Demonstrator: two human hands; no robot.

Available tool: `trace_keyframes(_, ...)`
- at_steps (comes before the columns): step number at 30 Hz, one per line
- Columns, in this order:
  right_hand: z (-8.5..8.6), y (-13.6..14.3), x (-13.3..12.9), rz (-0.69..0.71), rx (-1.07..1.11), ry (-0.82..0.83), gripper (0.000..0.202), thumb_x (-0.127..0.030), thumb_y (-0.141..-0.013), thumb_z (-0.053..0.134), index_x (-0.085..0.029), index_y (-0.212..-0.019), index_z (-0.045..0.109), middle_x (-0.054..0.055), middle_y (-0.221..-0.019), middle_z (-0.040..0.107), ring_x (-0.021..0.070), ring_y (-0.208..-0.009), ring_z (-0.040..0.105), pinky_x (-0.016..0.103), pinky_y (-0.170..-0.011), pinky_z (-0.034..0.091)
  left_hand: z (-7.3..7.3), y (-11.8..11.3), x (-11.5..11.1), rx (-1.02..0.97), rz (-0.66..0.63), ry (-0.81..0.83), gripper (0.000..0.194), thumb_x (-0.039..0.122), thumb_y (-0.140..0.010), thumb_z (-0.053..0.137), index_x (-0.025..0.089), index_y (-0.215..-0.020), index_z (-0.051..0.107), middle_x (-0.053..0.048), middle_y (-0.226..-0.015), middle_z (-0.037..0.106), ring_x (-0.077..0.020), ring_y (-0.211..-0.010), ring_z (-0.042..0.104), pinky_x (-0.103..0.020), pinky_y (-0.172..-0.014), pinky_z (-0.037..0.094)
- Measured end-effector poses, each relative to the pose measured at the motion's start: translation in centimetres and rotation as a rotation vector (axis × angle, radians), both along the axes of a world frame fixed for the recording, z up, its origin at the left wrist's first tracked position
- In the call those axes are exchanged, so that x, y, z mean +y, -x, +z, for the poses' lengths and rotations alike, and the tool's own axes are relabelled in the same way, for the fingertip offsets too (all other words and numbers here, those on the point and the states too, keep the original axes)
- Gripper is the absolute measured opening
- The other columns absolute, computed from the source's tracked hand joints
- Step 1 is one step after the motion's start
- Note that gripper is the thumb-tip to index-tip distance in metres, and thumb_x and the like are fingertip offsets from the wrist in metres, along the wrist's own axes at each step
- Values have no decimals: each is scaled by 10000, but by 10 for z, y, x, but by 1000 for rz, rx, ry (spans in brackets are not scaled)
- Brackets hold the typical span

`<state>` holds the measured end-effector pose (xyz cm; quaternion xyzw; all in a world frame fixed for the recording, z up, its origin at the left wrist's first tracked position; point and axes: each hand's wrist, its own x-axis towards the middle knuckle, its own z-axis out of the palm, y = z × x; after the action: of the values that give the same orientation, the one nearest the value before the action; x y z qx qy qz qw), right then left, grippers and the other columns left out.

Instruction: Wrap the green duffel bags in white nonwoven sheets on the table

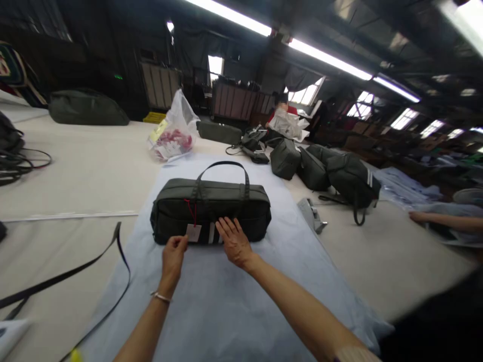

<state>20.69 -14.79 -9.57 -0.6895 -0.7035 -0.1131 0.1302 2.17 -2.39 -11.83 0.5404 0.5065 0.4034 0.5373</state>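
Observation:
A dark green duffel bag (177, 213) sits upright on a pale plastic sheet (226, 311), its strap handle (222, 163) arched above it. From a red cord on its front hangs a white tag (193, 232). The fingers of my left hand (174, 256) are closed in a pinch at the tag's lower left corner. My right hand (234, 241) lies with fingers stretched out against the bag's front, beside the white stripes (212, 233).
Several dark bags (320, 166) stand to the right, near a grey tape dispenser (311, 215). A clear plastic bag (175, 133) with reddish contents is behind. A black strap (64, 274) lies at left. Another person's arm (449, 219) reaches in at far right; one more person works behind.

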Motion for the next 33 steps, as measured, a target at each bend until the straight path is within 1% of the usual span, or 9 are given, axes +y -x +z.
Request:
trace_keyframes(3,18,-10,-6,90,130,47,763,-119,-803,577,-130,-1506,282,138,-1544,339,245,-1460,213,504,-1207,160,0,37,17,61,77,0,473,629,-623,642,196,-802,579,26,-686,576,-169,-680,565,-307,-688,474)
trace_keyframes(7,42,-20,-13,149,259,-8,618,-99,-821,559,-152,-1423,427,131,-1437,488,211,-1371,391,444,-1183,265,6,67,26,131,28,-4,439,587,-619,653,201,-819,594,14,-726,611,-204,-747,609,-340,-751,493)
trace_keyframes(12,74,-27,-14,167,383,-164,461,-103,-890,474,-197,-1338,525,97,-1290,604,183,-1220,542,366,-1076,440,2,88,0,370,-238,-38,444,615,-603,623,219,-802,643,-10,-736,673,-235,-740,630,-355,-746,493)
trace_keyframes(15,93,-32,-15,174,404,-240,419,-129,-911,459,-226,-1309,550,75,-1250,627,182,-1189,566,367,-1061,459,-5,104,-20,442,-231,-35,457,626,-602,603,223,-811,654,-20,-755,691,-248,-738,644,-366,-751,507)
trace_keyframes(20,114,-50,-33,118,426,-340,389,-164,-916,477,-218,-1291,566,81,-1243,625,193,-1180,570,377,-1064,455,-11,127,-37,398,-124,38,502,617,-634,593,220,-935,645,-44,-851,717,-275,-834,684,-406,-830,524)
trace_keyframes(23,114,-69,-57,32,432,-361,378,-186,-911,484,-211,-1275,580,87,-1233,629,203,-1174,573,399,-1063,452,-6,130,-43,362,-95,47,567,623,-632,602,205,-1012,649,-62,-900,724,-284,-856,686,-430,-867,524)
trace_keyframes(27,100,-100,-94,-133,473,-376,367,-238,-899,496,-199,-1250,596,93,-1212,644,212,-1098,609,429,-995,499,6,121,-54,297,-168,12,698,609,-663,635,196,-1224,598,-101,-1073,707,-300,-994,662,-457,-944,499)
trace_keyframes(29,89,-112,-112,-226,523,-371,372,-268,-883,510,-179,-1233,604,106,-1191,651,215,-1049,630,429,-938,530,12,113,-58,210,-195,-15,785,571,-690,661,206,-1364,490,-128,-1202,659,-301,-1093,627,-465,-976,485)
trace_keyframes(33,68,-123,-144,-384,640,-312,418,-338,-845,534,-146,-1206,619,136,-1187,650,237,-1030,643,445,-892,546,26,100,-54,-4,-112,-23,1003,446,-728,702,239,-1532,138,-193,-1431,479,-286,-1153,604,-484,-983,484)
